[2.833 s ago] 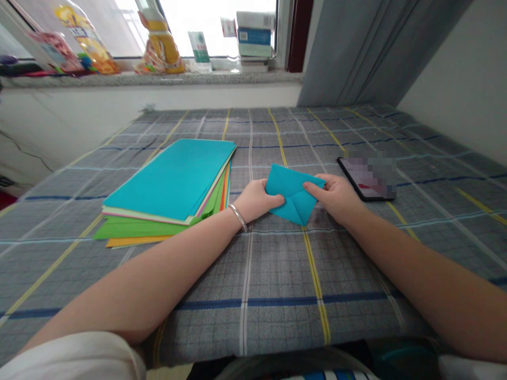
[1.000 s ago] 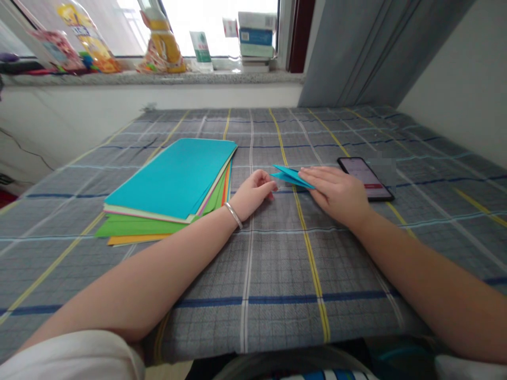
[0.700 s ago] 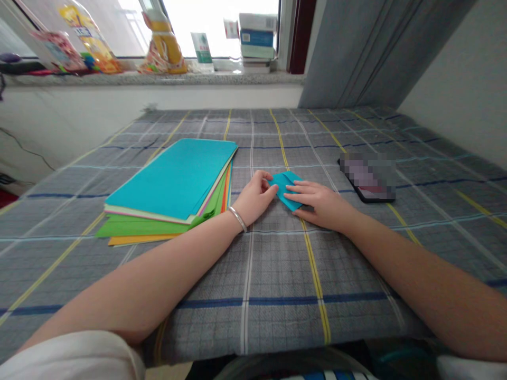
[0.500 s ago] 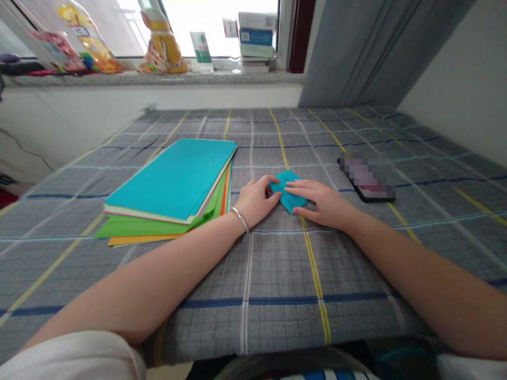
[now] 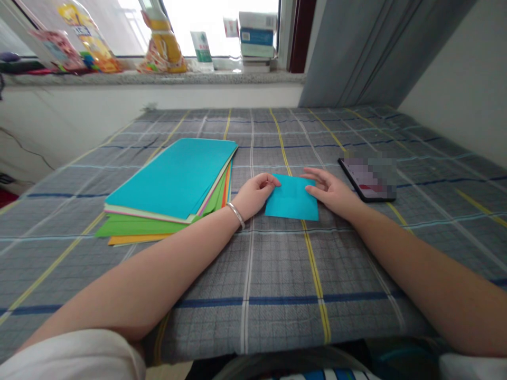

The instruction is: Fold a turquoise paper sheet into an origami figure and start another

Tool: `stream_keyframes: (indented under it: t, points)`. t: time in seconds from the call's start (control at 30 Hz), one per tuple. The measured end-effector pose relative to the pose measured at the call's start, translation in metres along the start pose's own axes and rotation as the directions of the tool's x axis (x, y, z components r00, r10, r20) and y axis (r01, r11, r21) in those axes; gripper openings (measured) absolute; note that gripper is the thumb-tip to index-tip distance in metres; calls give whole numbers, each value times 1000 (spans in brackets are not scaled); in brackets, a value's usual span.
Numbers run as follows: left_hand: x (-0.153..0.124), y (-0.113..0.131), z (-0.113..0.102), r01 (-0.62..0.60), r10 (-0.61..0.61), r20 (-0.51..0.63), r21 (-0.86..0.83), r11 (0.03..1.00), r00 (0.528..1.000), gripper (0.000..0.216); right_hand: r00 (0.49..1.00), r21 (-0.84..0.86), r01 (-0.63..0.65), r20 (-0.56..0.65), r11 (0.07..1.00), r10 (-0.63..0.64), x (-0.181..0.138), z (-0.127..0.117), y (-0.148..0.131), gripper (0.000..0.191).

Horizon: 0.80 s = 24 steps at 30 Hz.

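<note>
Towards the left edge of the surface (image 5: 277, 274), which is covered by a grey checked cloth, we see a stack of coloured sheets (image 5: 170, 184), fanned a little, with a turquoise sheet on top and green and orange showing beneath.

Just to the right of the stack is the left hand (image 5: 253, 194), with a bracelet (image 5: 236, 214) at the wrist. Its fingers (image 5: 272, 182) are curled in, and their tips meet at the far left corner of the folded blue paper (image 5: 292, 199). We cannot tell whether they pinch that corner or only rest on it.

The paper lies flat near the middle of the surface, between the two hands. The right hand (image 5: 331, 191) is at its right edge, with fingers (image 5: 312, 174) loosely spread and open. It closes on nothing and only touches the paper's far right corner.

A phone (image 5: 368, 177) lies beyond that hand, close to it but apart (its screen is blurred).

As we judge it, the main risk is slippage. The cloth is soft and gives under pressure, so an uneven push from either hand could skew the paper and set a crease off line. The layers could also spring apart if the corner hold is too light. A wide sweep of the right hand could knock the phone, and the left forearm lies near enough to the stack to disturb it.
</note>
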<state>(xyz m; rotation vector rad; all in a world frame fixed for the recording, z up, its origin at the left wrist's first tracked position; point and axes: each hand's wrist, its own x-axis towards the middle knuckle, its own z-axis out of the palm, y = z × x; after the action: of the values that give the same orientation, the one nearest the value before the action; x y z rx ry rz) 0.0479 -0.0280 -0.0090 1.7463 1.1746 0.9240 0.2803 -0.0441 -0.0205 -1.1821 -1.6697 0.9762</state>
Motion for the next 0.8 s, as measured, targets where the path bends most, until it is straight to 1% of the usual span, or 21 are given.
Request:
stream_keyframes:
  t: [0.03,0.1,0.17,0.27,0.37,0.43,0.5,0.6,0.7,0.8]
  points:
    - [0,0,0,-6,6,14,13,1000,1000,14,999,-4,-28,15,1000,28,0,1,-1,46]
    - [1,-1,0,-14,14,23,24,1000,1000,16,995,-71,-98,22,993,100,-1,2,-5,32]
    - [3,-4,-1,-27,26,23,23,999,999,20,989,-167,-142,5,976,145,-2,3,-8,28]
    - [5,-8,-3,-39,34,74,75,996,997,28,991,-255,-134,-17,958,134,-2,4,-9,20]
    - [3,-9,-4,-58,34,112,214,975,993,31,992,-294,-128,-25,947,127,-1,3,-6,17]
    - [1,-8,-3,-92,61,103,325,941,993,31,991,-358,-132,-30,924,130,0,2,-4,16]
    - [-1,-7,-1,-136,101,104,427,894,989,32,991,-455,-126,-27,882,127,-1,1,-5,16]
    - [-3,-7,1,-232,180,148,540,809,973,31,993,-582,-101,-11,807,116,-4,1,-10,16]
    - [-3,-8,1,-325,251,207,581,746,946,31,995,-666,-79,-2,741,104,-6,2,-16,15]
    - [-2,-9,0,-378,291,243,570,729,926,36,996,-691,-70,-10,720,88,-6,2,-18,15]
